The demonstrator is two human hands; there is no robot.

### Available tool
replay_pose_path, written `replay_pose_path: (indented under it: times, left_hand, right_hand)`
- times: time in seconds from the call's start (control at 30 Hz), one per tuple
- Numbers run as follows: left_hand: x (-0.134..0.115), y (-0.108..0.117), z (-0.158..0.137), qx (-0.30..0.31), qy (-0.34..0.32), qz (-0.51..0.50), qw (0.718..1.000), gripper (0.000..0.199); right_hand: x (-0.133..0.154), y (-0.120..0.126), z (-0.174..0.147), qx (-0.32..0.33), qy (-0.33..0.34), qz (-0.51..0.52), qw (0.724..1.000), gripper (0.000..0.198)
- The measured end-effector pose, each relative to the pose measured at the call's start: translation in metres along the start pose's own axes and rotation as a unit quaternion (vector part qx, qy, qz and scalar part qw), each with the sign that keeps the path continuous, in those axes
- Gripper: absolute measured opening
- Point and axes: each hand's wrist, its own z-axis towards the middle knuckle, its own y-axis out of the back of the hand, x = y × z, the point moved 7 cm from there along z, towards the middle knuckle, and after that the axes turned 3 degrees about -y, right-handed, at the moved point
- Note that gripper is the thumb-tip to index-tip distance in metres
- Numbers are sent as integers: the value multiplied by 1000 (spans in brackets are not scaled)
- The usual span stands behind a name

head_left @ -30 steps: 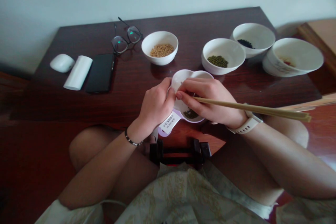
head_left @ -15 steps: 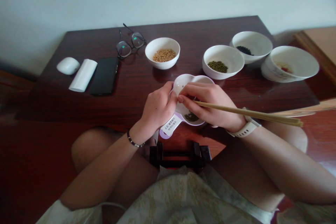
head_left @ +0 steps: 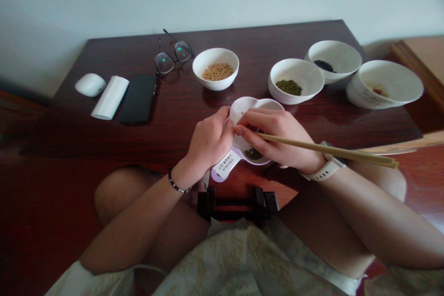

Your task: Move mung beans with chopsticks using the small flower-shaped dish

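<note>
My left hand [head_left: 211, 141] is closed on the near left edge of a divided white dish with a lilac underside [head_left: 242, 103]. A label with printed writing [head_left: 226, 161] is stuck on the dish's handle. In my right hand [head_left: 279, 136] is a pair of chopsticks [head_left: 333, 150], held slantwise with the thick ends pointing out to the right past my wrist. My right fingertips meet my left thumb over the dish. Small dark green beans [head_left: 253, 153] lie in its near section; my right hand covers much of the rest, and the chopstick tips are hidden.
Beyond the dish on the dark wooden table [head_left: 194, 115] stand bowls of yellow soybeans [head_left: 217, 72], green mung beans [head_left: 289, 87] and black beans [head_left: 324, 65]. A larger bowl [head_left: 364, 92] has reddish bits. Glasses [head_left: 173, 58], a phone [head_left: 138, 99], a white cylinder [head_left: 110, 97] and a white rounded object [head_left: 90, 84] lie left.
</note>
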Motion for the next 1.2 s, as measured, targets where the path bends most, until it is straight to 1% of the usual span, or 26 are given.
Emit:
replay_pose_path:
  times: [0.57, 1.2]
  left_hand:
    - [-1, 1, 1, -1, 3, -2, 1000, 27]
    - [0, -1, 1, 1, 8, -8, 1000, 27]
  right_hand:
    - [3, 1, -1, -3, 1, -21, 1000, 37]
    - [7, 2, -2, 3, 7, -51, 999, 27]
